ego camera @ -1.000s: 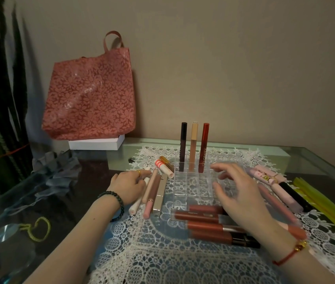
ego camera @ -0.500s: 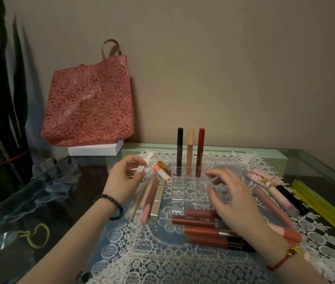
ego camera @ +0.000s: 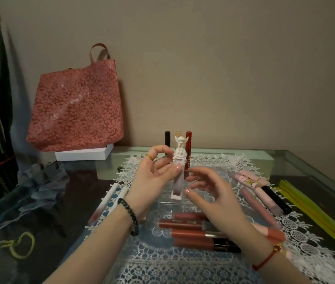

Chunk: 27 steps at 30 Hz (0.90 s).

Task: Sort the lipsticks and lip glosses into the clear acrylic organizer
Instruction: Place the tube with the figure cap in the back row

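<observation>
My left hand (ego camera: 152,179) holds a white lip gloss (ego camera: 178,173) with an angel-shaped cap upright, its base over the clear acrylic organizer (ego camera: 213,198). My right hand (ego camera: 211,193) hovers just right of the tube with fingers loosely curved, holding nothing. Three tall tubes stand in the organizer's back row: black (ego camera: 167,138), beige, mostly hidden, and red (ego camera: 188,152). Several brown-red lip glosses (ego camera: 187,234) lie in front of the organizer. Pink and black tubes (ego camera: 265,193) lie to the right. White tubes (ego camera: 111,197) lie to the left.
A white lace mat (ego camera: 162,263) covers the glass table. A pink floral bag (ego camera: 76,107) on a white box (ego camera: 82,154) stands at the back left. Yellow strips (ego camera: 316,212) lie at the right edge; grey fabric (ego camera: 41,181) and a yellow cord (ego camera: 21,244) lie left.
My left hand lifted the white angel-capped lip gloss from the left pile and brought it upright over the organizer. My right hand rose off the organizer toward the tube.
</observation>
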Available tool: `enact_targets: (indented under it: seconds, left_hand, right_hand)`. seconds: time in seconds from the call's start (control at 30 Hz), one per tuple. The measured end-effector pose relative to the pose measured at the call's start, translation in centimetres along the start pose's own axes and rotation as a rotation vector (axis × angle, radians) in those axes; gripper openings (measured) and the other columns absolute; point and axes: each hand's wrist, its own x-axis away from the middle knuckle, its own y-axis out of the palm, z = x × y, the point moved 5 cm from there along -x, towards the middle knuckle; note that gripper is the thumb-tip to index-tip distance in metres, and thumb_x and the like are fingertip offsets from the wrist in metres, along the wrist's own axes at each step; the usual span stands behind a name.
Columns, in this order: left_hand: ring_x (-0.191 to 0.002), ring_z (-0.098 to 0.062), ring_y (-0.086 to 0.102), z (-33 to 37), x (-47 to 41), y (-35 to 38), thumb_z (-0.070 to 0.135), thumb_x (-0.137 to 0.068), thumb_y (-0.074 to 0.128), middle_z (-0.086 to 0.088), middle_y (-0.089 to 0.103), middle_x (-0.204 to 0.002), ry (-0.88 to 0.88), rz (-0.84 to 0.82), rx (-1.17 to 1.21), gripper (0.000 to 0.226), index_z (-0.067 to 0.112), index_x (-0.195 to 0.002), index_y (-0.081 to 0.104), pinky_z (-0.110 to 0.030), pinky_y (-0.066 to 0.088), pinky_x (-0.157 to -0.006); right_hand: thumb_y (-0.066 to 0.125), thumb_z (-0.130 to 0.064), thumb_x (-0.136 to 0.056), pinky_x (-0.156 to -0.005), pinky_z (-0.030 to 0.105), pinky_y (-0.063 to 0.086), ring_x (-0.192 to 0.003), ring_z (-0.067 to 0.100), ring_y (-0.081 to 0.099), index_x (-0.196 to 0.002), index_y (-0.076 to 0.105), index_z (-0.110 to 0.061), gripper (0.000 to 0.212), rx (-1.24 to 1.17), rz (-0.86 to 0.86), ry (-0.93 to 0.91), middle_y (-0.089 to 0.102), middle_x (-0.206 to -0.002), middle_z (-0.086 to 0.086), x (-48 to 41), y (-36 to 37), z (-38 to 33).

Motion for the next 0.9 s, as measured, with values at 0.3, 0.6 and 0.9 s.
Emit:
enact_targets:
  seconds: [0.3, 0.6, 0.9]
  left_hand:
    - [-0.085, -0.015, 0.066, -1.9, 0.0, 2.4, 0.009, -0.062, 0.067, -0.002, 0.069, -0.088, -0.015, -0.064, -0.027, 0.032, 0.019, -0.09, 0.055, -0.021, 0.051, -0.068]
    - [-0.101, 0.004, 0.053, -1.4, 0.8, -1.7, 0.037, -0.063, 0.065, 0.013, 0.061, -0.107, 0.119, 0.15, -0.495, 0.041, 0.028, -0.102, 0.055, -0.01, 0.042, -0.088]
    - [-0.124, -0.002, 0.033, -5.0, 2.4, -4.7, 0.076, -0.052, 0.051, 0.017, 0.035, -0.136, -0.102, -0.022, -0.978, 0.093, 0.037, -0.133, 0.024, -0.035, 0.032, -0.106]
  right_hand:
    - [0.068, -0.015, -0.074, -0.073, 0.019, 0.05, -0.078, 0.004, 0.062, -0.09, 0.06, -0.029, 0.023, -0.015, 0.062, 0.007, 0.066, -0.083, -0.011, -0.2, -0.7, 0.3]
    - [0.068, -0.012, -0.074, -0.061, 0.009, 0.047, -0.07, -0.004, 0.06, -0.087, 0.057, -0.026, 0.021, 0.056, 0.248, 0.021, 0.064, -0.081, -0.009, -2.2, -3.9, -0.5]
    - [0.068, -0.017, -0.077, -0.053, 0.009, 0.043, -0.065, 0.001, 0.058, -0.087, 0.055, -0.025, 0.019, 0.265, 0.202, 0.056, 0.062, -0.077, -0.011, -8.1, -5.9, -0.2]
